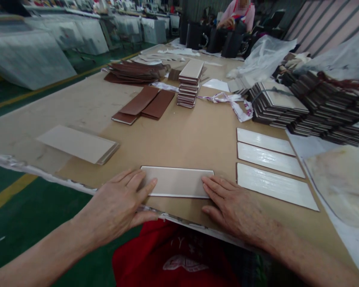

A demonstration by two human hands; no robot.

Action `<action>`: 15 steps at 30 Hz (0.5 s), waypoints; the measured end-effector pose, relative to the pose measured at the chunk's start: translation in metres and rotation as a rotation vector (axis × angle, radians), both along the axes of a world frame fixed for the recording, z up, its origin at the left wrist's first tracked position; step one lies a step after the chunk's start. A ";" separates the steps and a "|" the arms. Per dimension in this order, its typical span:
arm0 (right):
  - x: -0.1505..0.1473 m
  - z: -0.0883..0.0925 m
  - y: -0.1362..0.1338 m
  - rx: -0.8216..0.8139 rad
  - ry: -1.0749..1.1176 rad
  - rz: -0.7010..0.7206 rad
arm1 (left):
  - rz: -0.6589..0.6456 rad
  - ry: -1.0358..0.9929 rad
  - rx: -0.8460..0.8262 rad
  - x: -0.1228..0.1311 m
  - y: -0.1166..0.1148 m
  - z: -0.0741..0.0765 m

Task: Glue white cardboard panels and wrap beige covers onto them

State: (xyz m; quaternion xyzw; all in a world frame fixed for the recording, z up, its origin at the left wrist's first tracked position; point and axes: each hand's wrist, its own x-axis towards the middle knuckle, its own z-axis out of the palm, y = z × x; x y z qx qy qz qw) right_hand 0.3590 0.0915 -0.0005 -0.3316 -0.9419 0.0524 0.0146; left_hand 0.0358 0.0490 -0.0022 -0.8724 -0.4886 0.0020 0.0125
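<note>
A beige rectangular panel (178, 182) with white edges lies flat at the table's front edge. My left hand (122, 195) rests on its left end, fingers stretched out and thumb apart. On the panel's right end lie the fingertips of my right hand (227, 197), also stretched, with the thumb on the table. To the right are three strips with a glossy white coating (272, 183), laid in a column. A small stack of beige panels (77, 142) sits to the left.
Brown panels (140, 104) and a tall panel stack (191, 81) stand farther back, near a brown pile (131, 72). Tied dark-edged bundles (277, 103) and a plastic bag (263, 54) occupy the right. Another person (236, 16) is at the far end, behind black items (217, 38).
</note>
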 end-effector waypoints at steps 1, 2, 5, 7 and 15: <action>0.006 0.003 0.000 -0.019 0.001 -0.023 | -0.009 -0.005 0.000 -0.003 -0.001 -0.003; 0.013 0.007 0.001 -0.052 0.002 -0.037 | -0.015 -0.007 0.004 -0.006 -0.002 -0.006; 0.033 0.025 0.010 -0.159 0.081 -0.066 | -0.005 -0.025 0.031 -0.010 -0.005 -0.014; 0.045 0.037 0.018 -0.159 0.236 -0.173 | -0.001 -0.047 0.046 -0.011 -0.006 -0.017; 0.029 0.052 0.033 -0.692 0.959 -0.627 | -0.023 -0.046 0.045 -0.012 -0.005 -0.020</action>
